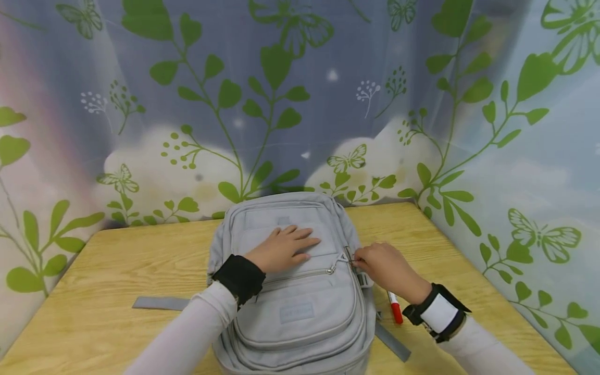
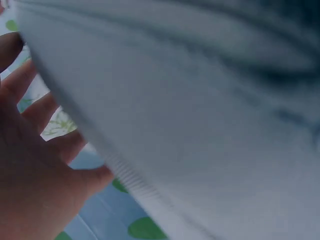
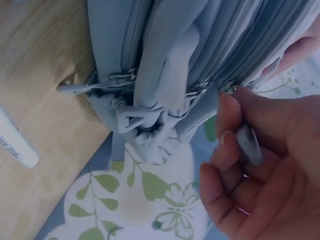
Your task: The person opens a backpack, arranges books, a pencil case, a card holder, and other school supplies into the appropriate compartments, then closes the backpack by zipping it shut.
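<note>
A light grey backpack (image 1: 300,333) lies on the table with its front pocket side up. My left hand (image 1: 283,250) rests on its upper front with the fingers spread. In the left wrist view the grey fabric (image 2: 165,115) fills most of the picture beside the fingers. At the pack's right side my right hand (image 1: 386,268) pinches a zipper pull (image 3: 248,145) between thumb and curled fingers. Other zip pulls hang from the pack's side, one of them a grey pull (image 3: 75,88) near the table. How far the held zip is undone cannot be told.
On the wooden table (image 1: 140,260), a white marker with a red cap (image 1: 396,310) lies right of the pack, below my right hand. Grey straps stick out at the left (image 1: 159,302) and lower right (image 1: 392,341). A leaf-patterned curtain (image 1: 328,104) hangs behind and beside the table.
</note>
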Available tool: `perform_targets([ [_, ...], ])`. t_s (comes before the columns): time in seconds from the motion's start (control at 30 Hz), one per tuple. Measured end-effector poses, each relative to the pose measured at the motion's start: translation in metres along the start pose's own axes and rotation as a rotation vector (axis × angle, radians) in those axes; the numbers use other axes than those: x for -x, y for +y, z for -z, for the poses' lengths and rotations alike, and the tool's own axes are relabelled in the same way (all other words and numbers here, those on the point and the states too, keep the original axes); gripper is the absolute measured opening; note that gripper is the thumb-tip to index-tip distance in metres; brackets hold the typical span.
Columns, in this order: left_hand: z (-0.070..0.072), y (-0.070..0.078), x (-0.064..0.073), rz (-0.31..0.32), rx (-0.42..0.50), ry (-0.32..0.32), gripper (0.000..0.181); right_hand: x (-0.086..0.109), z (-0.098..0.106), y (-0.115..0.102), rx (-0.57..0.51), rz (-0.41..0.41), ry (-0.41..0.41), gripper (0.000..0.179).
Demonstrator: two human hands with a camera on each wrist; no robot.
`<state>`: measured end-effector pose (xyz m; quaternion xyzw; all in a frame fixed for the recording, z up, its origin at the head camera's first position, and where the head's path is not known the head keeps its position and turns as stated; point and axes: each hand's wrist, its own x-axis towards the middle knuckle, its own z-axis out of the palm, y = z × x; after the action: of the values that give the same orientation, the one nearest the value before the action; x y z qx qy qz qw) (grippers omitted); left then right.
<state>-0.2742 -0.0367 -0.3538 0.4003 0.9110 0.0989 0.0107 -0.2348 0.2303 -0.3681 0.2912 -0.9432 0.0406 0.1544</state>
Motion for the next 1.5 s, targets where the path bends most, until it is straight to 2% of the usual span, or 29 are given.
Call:
perform_targets([
  [0.13, -0.005, -0.001, -0.002, 0.064, -0.007, -0.010, 0.049, 0.014, 0.007, -0.011, -0.012, -0.033, -0.046, 0.018],
  [0.33, -0.010, 0.001, -0.004, 0.087, -0.047, -0.026, 0.050, 0.041, 0.022, -0.022, -0.057, 0.001, -0.109, 0.021],
  [0.43, -0.009, 0.001, -0.005, 0.104, -0.040, -0.046, 0.050, 0.055, 0.028, -0.029, -0.146, 0.050, -0.158, 0.018],
  [0.6, -0.006, 0.003, -0.005, 0.128, -0.021, -0.063, 0.050, 0.070, 0.035, -0.046, -0.307, 0.124, -0.221, 0.025],
  [0.73, -0.007, 0.004, -0.005, 0.121, -0.017, -0.056, 0.050, 0.071, 0.034, -0.063, -0.322, 0.179, -0.257, 0.029],
  [0.93, -0.009, 0.003, -0.005, 0.128, -0.037, -0.050, 0.050, 0.060, 0.030, -0.091, -0.425, 0.261, -0.328, 0.028],
  [1.1, -0.003, 0.004, -0.007, 0.129, -0.006, -0.054, 0.049, 0.052, 0.031, -0.101, -0.464, 0.209, -0.392, 0.026],
  [1.2, 0.000, 0.005, -0.007, 0.111, 0.001, -0.053, 0.049, 0.053, 0.035, -0.099, -0.455, 0.167, -0.399, 0.026],
  [1.27, 0.002, 0.008, -0.004, 0.074, 0.023, -0.045, 0.048, 0.055, 0.037, -0.096, -0.448, 0.156, -0.380, 0.025],
  [1.4, 0.011, 0.024, 0.006, -0.061, 0.106, -0.015, 0.040, 0.061, 0.039, -0.088, -0.414, 0.163, -0.273, 0.012],
  [1.5, 0.019, 0.043, 0.017, -0.131, 0.211, -0.037, 0.031, 0.064, 0.037, -0.085, -0.392, 0.160, -0.182, 0.010],
])
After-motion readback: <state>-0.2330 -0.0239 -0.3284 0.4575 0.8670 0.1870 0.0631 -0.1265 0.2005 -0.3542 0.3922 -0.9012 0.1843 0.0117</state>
